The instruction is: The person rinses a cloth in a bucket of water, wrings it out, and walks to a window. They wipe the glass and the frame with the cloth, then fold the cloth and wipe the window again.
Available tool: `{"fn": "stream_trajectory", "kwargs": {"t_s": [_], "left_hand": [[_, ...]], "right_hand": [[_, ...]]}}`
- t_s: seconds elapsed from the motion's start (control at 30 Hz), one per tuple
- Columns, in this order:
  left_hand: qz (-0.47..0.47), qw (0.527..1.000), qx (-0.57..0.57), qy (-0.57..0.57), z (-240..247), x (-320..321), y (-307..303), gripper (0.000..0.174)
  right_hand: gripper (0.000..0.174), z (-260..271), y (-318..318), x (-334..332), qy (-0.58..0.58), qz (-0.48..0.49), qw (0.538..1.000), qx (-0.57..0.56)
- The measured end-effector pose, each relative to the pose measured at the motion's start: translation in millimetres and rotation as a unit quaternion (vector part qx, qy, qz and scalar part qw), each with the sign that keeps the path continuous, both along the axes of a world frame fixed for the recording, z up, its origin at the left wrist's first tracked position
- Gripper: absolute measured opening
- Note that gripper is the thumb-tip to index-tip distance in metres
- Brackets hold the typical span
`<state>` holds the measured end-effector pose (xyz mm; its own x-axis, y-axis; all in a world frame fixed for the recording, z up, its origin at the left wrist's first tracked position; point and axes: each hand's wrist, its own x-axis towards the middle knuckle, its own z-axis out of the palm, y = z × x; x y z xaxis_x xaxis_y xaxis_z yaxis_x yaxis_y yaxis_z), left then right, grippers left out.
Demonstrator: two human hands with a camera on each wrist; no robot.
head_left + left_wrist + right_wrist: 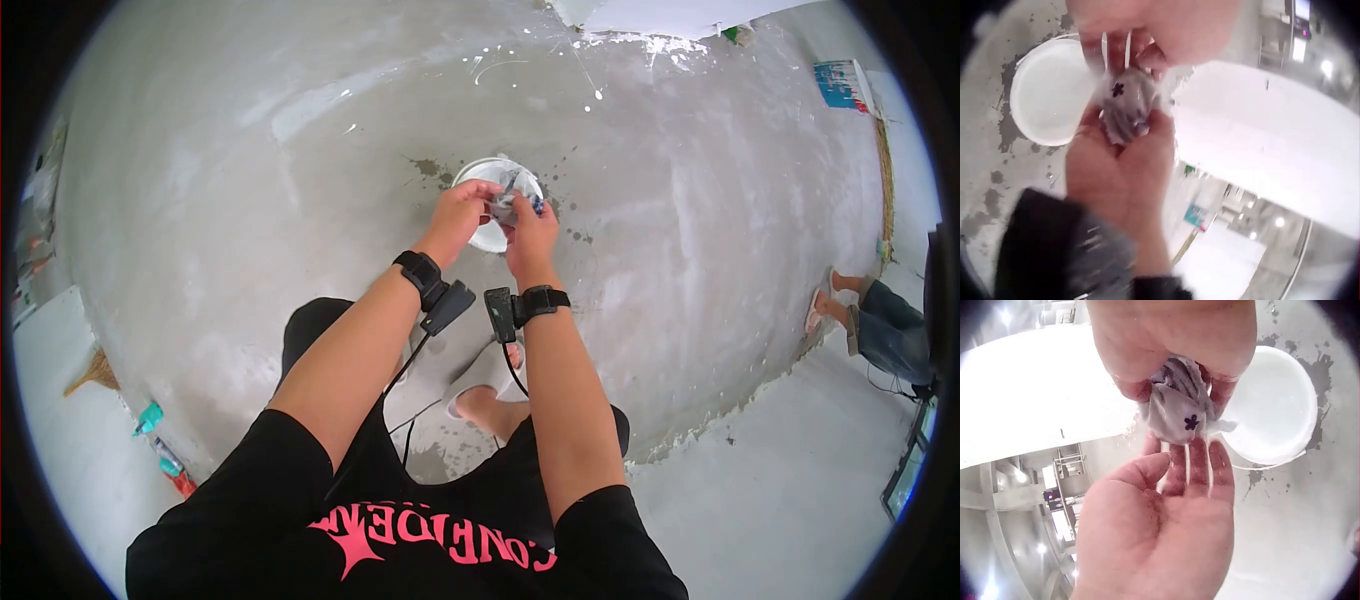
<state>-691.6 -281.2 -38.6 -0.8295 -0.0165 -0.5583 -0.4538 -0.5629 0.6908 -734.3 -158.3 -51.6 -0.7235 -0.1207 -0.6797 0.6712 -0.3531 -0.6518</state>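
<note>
A small, wet-looking grey cloth (1172, 419) with a dark flower mark is bunched between both hands over a white bucket (495, 238). My right hand (533, 232) grips its gathered part, thumb and fingers on either side of the folds. From the other end my left hand (460, 212) holds the cloth by its edge, fingers reaching behind it and thumb near the rim of the fabric. The left fingertips are hidden behind the cloth in the right wrist view. Pale water or a white inside shows in the bucket in the left wrist view.
Wet splashes (428, 167) mark the grey floor around the bucket. A blue paint-streaked bucket (838, 85) stands far right, near another person's legs (890, 320). A straw broom (97, 372) lies at the left. White paint spots dot the floor ahead.
</note>
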Motion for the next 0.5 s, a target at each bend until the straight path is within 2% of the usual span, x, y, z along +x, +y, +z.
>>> {"fn": "stream_trajectory", "kwargs": {"t_s": [0.03,0.07,0.1,0.13,0.17,0.2,0.23,0.3,0.33,0.37,0.4,0.43,0.47,0.5], "left_hand": [[0.006,0.990,-0.132,-0.049,8,6,2,0.036],[0.008,0.960,-0.262,-0.094,16,11,5,0.036],[0.045,0.972,-0.194,-0.125,41,14,11,0.040],[0.043,0.972,-0.194,-0.130,61,17,11,0.040],[0.076,0.988,-0.044,-0.127,83,19,12,0.042],[0.104,0.981,0.107,-0.122,99,20,15,0.046],[0.086,0.976,0.159,-0.125,106,20,15,0.044],[0.075,0.977,0.138,-0.143,124,20,22,0.042],[0.071,0.978,0.114,-0.158,130,18,24,0.041],[0.079,0.982,0.093,-0.147,131,18,27,0.036],[0.082,0.983,0.092,-0.139,123,13,26,0.036],[0.105,0.978,0.133,-0.120,116,10,24,0.034],[0.126,0.970,0.176,-0.108,108,13,27,0.031],[0.129,0.964,0.181,-0.145,131,5,23,0.027]], "right_hand": [[0.029,10,2,5,0.005,-0.009,1.000,-0.002],[0.029,20,2,9,0.012,-0.020,1.000,-0.004],[0.030,42,1,14,0.004,-0.045,0.999,-0.025],[0.030,60,-1,21,-0.001,-0.047,0.999,-0.023],[0.028,79,-2,28,0.006,-0.049,0.999,-0.011],[0.027,95,-1,35,0.013,-0.053,0.998,0.003],[0.027,104,3,42,0.013,-0.060,0.998,0.006],[0.033,114,11,51,0.085,0.106,0.987,0.084],[0.033,124,12,52,0.089,0.102,0.987,0.086],[0.031,132,12,51,0.177,0.188,0.947,0.192],[0.030,141,11,49,0.261,0.270,0.879,0.293],[0.037,158,11,50,0.323,0.327,0.781,0.424],[0.037,171,13,50,0.318,0.332,0.781,0.423],[0.038,180,12,47,0.341,0.309,0.783,0.419]]}}
